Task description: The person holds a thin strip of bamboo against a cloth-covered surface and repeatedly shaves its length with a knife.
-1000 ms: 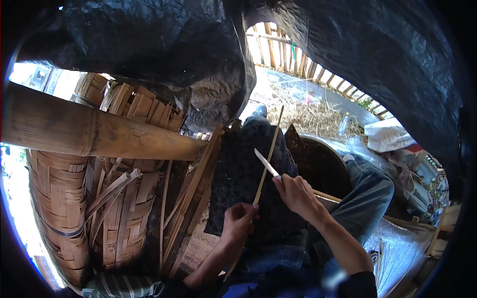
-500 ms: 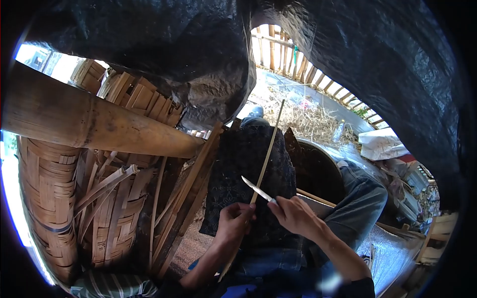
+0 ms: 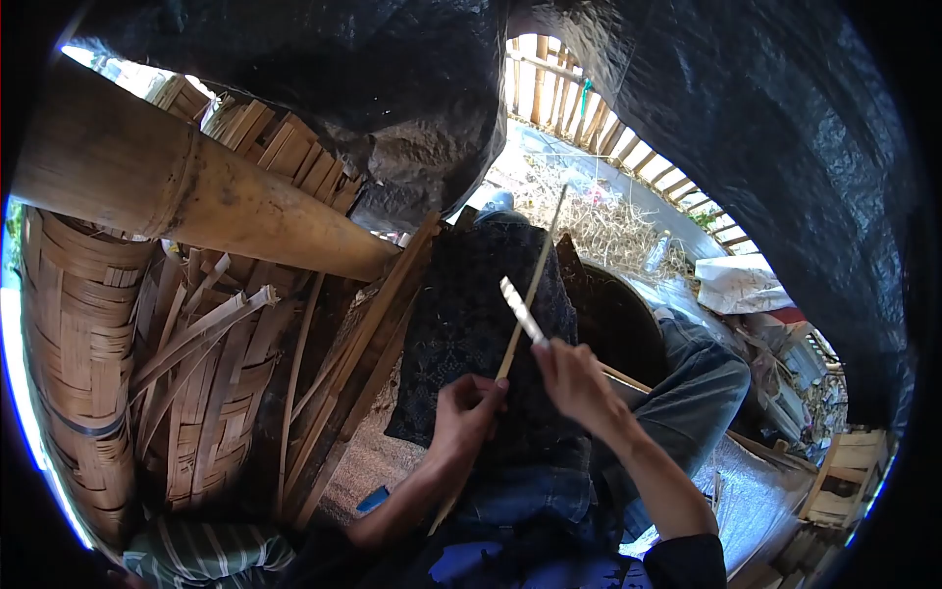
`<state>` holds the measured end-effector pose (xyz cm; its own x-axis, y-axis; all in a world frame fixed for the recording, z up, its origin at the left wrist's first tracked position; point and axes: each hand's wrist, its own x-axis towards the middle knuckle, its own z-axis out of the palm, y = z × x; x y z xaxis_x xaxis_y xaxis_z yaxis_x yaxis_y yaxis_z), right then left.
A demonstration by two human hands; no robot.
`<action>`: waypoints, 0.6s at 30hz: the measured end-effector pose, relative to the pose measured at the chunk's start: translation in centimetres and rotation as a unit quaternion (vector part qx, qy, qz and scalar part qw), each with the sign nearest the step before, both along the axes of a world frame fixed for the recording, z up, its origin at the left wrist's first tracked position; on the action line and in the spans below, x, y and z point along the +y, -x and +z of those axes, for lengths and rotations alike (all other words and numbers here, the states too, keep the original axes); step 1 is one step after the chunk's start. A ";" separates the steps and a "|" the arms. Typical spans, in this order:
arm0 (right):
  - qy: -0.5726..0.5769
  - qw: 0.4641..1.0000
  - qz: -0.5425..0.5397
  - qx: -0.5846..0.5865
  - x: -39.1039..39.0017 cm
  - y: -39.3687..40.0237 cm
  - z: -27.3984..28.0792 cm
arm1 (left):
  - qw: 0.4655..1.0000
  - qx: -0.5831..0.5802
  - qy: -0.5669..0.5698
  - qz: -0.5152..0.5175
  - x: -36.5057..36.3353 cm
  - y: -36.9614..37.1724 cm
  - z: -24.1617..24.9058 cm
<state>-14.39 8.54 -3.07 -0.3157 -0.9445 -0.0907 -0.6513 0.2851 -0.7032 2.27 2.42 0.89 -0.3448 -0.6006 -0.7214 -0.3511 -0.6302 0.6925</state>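
Note:
My left hand (image 3: 465, 416) pinches a long thin bamboo strip (image 3: 535, 282) that points up and away over my lap, with its lower end running below the hand. In my right hand (image 3: 577, 384) is a knife (image 3: 521, 309), held by its handle. The bright blade lies beside the strip, tip up and to the left; whether it touches the strip I cannot tell. Under both lies a dark patterned cloth (image 3: 461, 304) spread over my lap.
A thick bamboo pole (image 3: 226, 191) crosses the left side above woven bamboo baskets (image 3: 88, 344). Wooden slats (image 3: 358, 368) lean left of the cloth. Dark sheeting (image 3: 746, 128) hangs overhead. A round dark container (image 3: 613, 319) stands beside my bent leg (image 3: 692, 402). Straw (image 3: 589, 221) lies beyond.
My right hand and the knife have moved slightly up, and the blade stands steeper, farther along the strip. My left hand still pinches the strip. The whole view has shifted slightly.

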 end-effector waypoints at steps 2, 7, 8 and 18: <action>0.025 0.998 -0.040 0.038 -1.1 1.3 -1.5 | 1.000 0.017 -0.003 -0.012 0.3 -0.1 -0.1; -0.001 0.999 -0.009 -0.043 -2.7 2.2 -0.8 | 0.999 0.045 -0.013 0.004 -0.3 -0.4 0.0; 0.016 0.998 -0.007 -0.053 -2.4 1.9 -1.0 | 0.999 0.035 0.002 -0.007 -0.4 -0.4 0.1; -0.034 0.993 0.074 -0.084 1.2 0.0 1.7 | 0.999 0.032 -0.020 -0.013 -0.6 -0.1 0.2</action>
<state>-14.40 9.73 -1.35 -0.1480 -0.9695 -0.1955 -0.5650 0.2451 -0.7878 2.37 1.86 1.11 -0.4068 -0.5624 -0.7199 -0.3237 -0.6482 0.6892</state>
